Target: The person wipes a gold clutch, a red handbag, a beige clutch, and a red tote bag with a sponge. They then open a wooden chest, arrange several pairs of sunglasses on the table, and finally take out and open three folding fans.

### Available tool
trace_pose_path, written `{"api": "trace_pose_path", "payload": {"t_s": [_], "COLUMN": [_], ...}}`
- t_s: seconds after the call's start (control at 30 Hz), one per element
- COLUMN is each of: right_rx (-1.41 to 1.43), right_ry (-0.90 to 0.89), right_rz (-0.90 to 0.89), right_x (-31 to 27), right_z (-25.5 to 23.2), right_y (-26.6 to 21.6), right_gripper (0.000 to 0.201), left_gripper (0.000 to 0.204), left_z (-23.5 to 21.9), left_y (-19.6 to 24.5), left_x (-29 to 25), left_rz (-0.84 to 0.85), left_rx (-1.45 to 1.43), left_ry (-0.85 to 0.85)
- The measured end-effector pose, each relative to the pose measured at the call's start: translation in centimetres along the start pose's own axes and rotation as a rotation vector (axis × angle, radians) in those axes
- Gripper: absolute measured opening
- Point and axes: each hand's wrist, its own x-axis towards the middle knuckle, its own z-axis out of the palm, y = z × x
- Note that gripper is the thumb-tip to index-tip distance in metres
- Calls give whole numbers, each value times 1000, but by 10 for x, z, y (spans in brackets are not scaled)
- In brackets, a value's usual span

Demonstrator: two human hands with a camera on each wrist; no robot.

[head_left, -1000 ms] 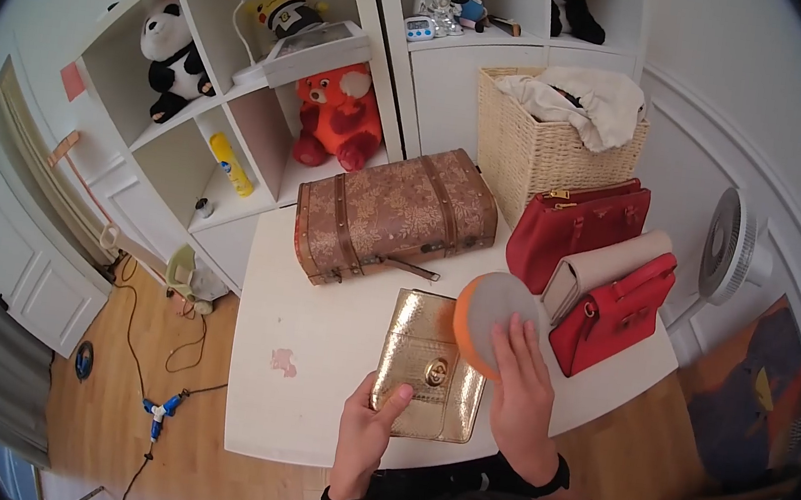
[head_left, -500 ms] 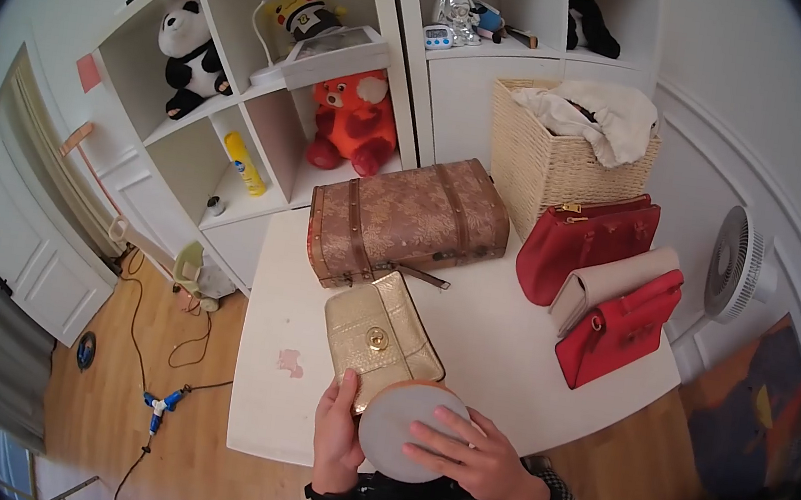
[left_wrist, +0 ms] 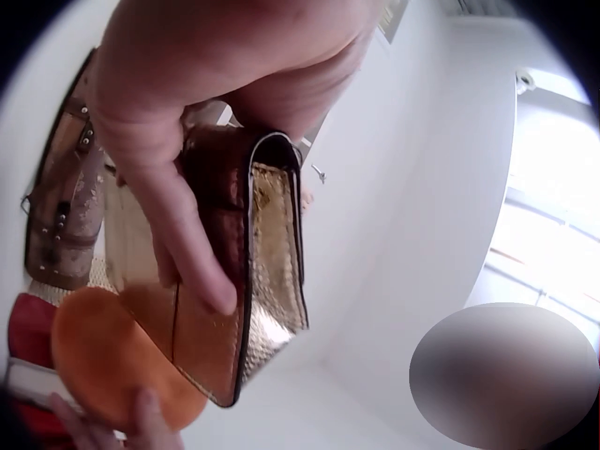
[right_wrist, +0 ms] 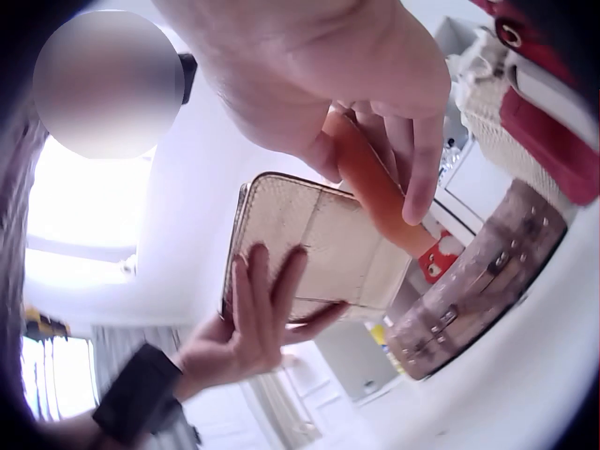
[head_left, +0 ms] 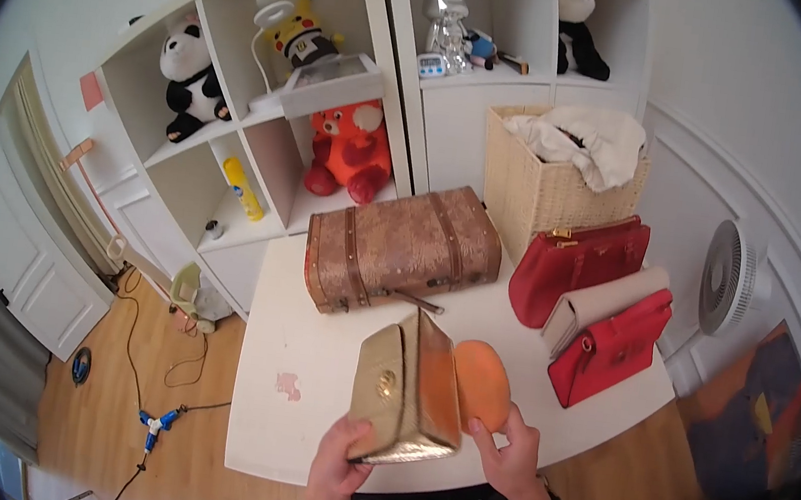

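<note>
At the left, in the left hand (head_left: 339, 464): partly closed, with the thumb on the clasp side of the gold clutch (head_left: 412, 396) and, by the right wrist view, with fingers spread over a broad face. A firm hold, at the lower left part.

Next, in the middle, between both hands: the gold clutch, tilted, above the near side of the white table (head_left: 263, 433), with its round clasp (head_left: 387, 384) toward the left. Behind it, on the table, the brown patterned suitcase (head_left: 410, 251).

Just beside the clutch, on its right: the round orange pad (head_left: 484, 387), near the clutch's right face. Touching or slightly apart, not possible to tell.

Farther right, in the right hand (head_left: 517, 459): closed around the lower edge of the pad, with the thumb on one side and fingers on the other. Beyond, at the far right of the table, the red handbags (head_left: 577, 280) with a beige bag (head_left: 604, 305) between.

As a judgement, in the middle of working over the clutch with the pad, at a moment of turning or positioning. For the next move, need of a steady left grip, of the pad flat to the chosen face, and of light pressure, for fear of bending the thin panels.
</note>
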Motion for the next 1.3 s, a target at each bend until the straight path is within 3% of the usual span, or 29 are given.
{"api": "trace_pose_path", "payload": {"t_s": [0.03, 0.1, 0.2, 0.23, 0.3, 0.33, 0.4, 0.53, 0.6, 0.63, 0.7, 0.8, 0.87, 0.93, 1.0, 1.03, 1.13, 1.2, 1.3], "right_rx": [3, 1, -11, -12, 5, 5, -66, -306, -505, -505, -629, -461, -324, -411, -517, -626, -856, -951, -951], "right_ry": [4, -18, -75, -78, -105, -106, -31, -92, -243, -243, -547, -518, -521, -286, -254, -222, -311, -373, -433], "right_rz": [-14, 29, 125, 121, 158, 158, 1, -13, -418, -419, -594, -484, -398, -384, -330, -277, -169, -128, -174], "right_x": [4, 8, 15, 14, 13, 10, 8, 9, 10, 6, -4, -1, 8, 15, 15, 14, 6, -3, -10], "right_z": [0, -2, -10, -12, -12, -11, -7, -10, -9, -9, -7, -8, -15, -20, -22, -23, -27, -26, -24], "right_y": [0, -3, -15, -18, -20, -14, 0, -27, -20, -20, -18, -25, -25, -22, -4, 3, 26, 50, 62], "right_gripper": [42, 43, 39, 39, 40, 40, 49, 54, 60, 60, 60, 56, 54, 50, 50, 49, 45, 44, 45], "left_gripper": [49, 48, 59, 59, 60, 63, 66, 64, 57, 57, 66, 68, 68, 68, 64, 64, 64, 55, 43], "left_z": [5, 13, 10, 14, 27, 18, 8, 2, -18, -33, -51, -43, -11, 0, -2, -4, -7, -4, 14], "left_y": [-2, -2, -9, -5, 9, 2, -9, -19, -31, -38, -46, -39, -22, -14, -13, -11, -12, -13, -15], "left_x": [1, -3, -7, -10, -16, -11, -6, -4, 4, 10, 20, 20, 12, 10, 11, 11, 9, 4, 11], "left_rz": [29, -39, 31, 35, -19, 34, 21, -40, 12, 13, 141, 172, 109, 38, 67, 61, 160, 362, 271], "left_rx": [113, 52, 402, 399, 841, 863, 817, 814, 944, 944, 1013, 1178, 1280, 1381, 1662, 1662, 1781, 1927, 2010], "left_ry": [-37, -59, -56, -55, -94, -127, -138, -97, -69, -68, -90, 11, 114, 216, 214, 219, 124, 85, 91]}}
